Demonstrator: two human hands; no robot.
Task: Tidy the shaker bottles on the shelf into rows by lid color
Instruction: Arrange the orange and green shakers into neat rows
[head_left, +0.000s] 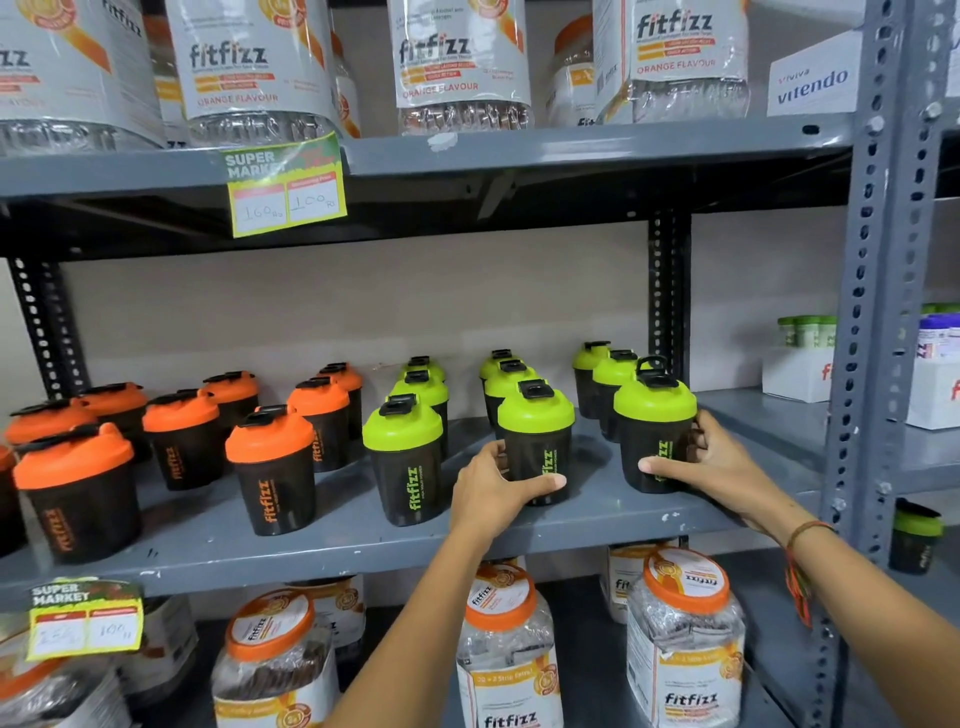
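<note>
Green-lidded "fitfizz" shakers (537, 441) under both hands (491, 491), "SUPER MARKET" tag (285, 182) above.

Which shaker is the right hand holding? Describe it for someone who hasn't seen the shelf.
On the middle grey shelf, go to the green-lidded rows on the right. It's the front shaker bottle of the rightmost row, beside the upright post, with the right hand around it.

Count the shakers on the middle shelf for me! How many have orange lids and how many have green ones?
Orange shakers: 9 (one is cut off at the left edge)
Green shakers: 9 (the left hand and the right hand each grip one)
Total: 18
</note>
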